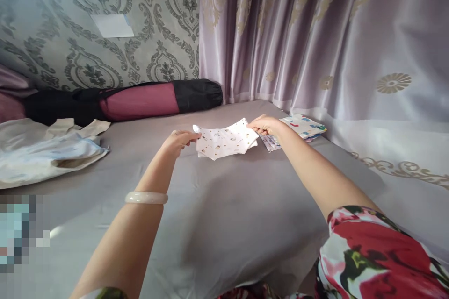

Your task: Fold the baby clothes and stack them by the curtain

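Stretched between my two hands is a small white printed garment [226, 142], with tiny brown and dark figures on it; its exact kind is hard to tell. My left hand [180, 141] pinches its left edge between thumb and fingers. At its upper right corner, my right hand [264, 125] grips the fabric in the same way. The garment is spread sideways just above the bed sheet [168, 229]. Just behind my right hand lies a small pile of folded printed clothes [303, 126], partly covered by that hand and forearm.
Pale crumpled clothing [52, 154] lies on the left of the bed. A long black and maroon rolled bag [140, 100] rests along the patterned wall [168, 18]. Lilac curtains [280, 32] hang behind the bed and down its right side. The lower left corner is pixelated.
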`<state>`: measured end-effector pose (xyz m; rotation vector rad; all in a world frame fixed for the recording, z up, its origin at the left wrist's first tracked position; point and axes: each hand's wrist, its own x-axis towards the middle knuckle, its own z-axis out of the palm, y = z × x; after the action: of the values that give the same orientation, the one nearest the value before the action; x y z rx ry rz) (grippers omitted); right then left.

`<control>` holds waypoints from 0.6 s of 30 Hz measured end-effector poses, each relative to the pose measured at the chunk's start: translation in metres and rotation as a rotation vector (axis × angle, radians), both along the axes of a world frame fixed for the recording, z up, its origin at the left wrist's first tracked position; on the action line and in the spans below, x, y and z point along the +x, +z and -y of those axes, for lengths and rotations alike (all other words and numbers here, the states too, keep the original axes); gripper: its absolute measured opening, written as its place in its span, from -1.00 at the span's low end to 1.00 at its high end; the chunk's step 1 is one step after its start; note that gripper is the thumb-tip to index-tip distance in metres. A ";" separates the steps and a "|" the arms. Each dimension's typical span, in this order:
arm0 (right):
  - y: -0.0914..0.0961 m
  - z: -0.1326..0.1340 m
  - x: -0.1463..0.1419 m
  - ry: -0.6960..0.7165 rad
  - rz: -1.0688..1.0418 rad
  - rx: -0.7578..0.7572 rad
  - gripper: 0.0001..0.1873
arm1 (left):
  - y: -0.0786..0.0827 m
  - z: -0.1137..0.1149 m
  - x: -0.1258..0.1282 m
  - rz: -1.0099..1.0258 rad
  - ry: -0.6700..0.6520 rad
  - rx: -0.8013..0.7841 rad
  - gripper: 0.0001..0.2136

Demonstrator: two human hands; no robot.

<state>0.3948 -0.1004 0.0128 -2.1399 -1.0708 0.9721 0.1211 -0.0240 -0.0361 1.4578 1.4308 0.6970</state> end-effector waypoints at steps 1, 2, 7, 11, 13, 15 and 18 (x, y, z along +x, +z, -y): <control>0.005 0.003 0.006 -0.022 0.028 -0.001 -0.61 | 0.002 0.001 0.011 0.022 -0.019 0.014 -0.81; 0.010 0.006 0.013 -0.045 0.054 -0.001 -0.61 | 0.004 0.002 0.021 0.034 -0.033 0.028 -0.82; 0.029 0.017 0.054 -0.169 0.159 0.010 -0.66 | 0.017 0.012 0.077 0.075 -0.099 0.097 -0.73; 0.038 0.023 0.093 -0.258 0.187 -0.007 -0.83 | 0.027 0.021 0.121 0.210 -0.131 0.114 -0.74; 0.041 0.027 0.109 -0.287 0.197 -0.002 -0.90 | 0.031 0.026 0.141 0.274 -0.145 0.107 -0.77; 0.044 0.030 0.124 -0.322 0.223 0.006 -0.94 | 0.033 0.030 0.161 0.321 -0.161 0.094 -0.80; 0.046 0.035 0.145 -0.376 0.271 0.019 -0.94 | 0.033 0.034 0.189 0.380 -0.184 0.066 -0.82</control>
<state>0.5395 -0.1352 0.0585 -2.3883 -0.7470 0.5075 0.3104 -0.0578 -0.0032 1.3959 0.9791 0.8574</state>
